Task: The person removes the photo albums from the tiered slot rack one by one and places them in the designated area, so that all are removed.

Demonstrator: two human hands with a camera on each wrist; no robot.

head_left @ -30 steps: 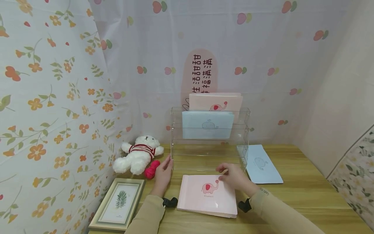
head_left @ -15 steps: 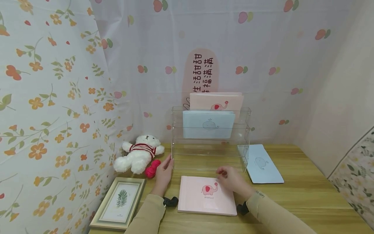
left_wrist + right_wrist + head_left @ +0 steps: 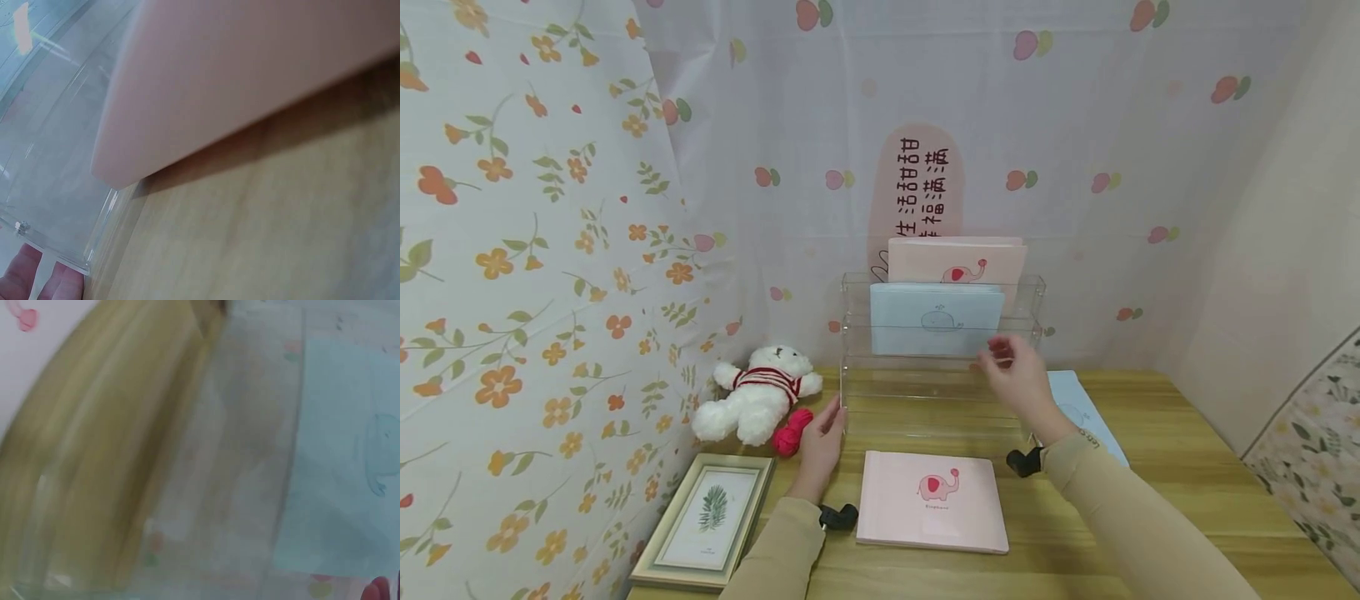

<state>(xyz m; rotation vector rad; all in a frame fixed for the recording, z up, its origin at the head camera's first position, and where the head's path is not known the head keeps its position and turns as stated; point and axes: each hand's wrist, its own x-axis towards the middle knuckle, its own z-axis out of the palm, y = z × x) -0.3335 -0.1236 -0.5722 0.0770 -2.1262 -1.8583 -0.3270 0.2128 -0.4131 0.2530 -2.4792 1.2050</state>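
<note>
A clear tiered rack (image 3: 891,385) stands at the back of the table. My left hand (image 3: 820,446) rests at its left side, straight fingers touching the edge; the left wrist view shows the fingertips (image 3: 62,284) at the rack's corner. My right hand (image 3: 1018,379) is raised before the rack's right part, fingers loosely bent and holding nothing, close to the lower right corner of a light blue whale booklet (image 3: 917,321) in a middle tier. Behind that stands a pink elephant booklet (image 3: 917,258) in the top tier. Another pink elephant booklet (image 3: 932,504) lies flat between my forearms.
A second blue whale booklet (image 3: 1093,408) lies right of the rack, partly behind my right wrist. At left are a white teddy bear (image 3: 756,408), a red yarn bundle (image 3: 792,433) and a framed leaf picture (image 3: 707,517). Patterned cloth hangs at the back and left.
My right hand has let go of the pink elephant booklet, which now lies flat, and has risen toward the blue booklet in the rack. My left hand has stayed at the rack's side.
</note>
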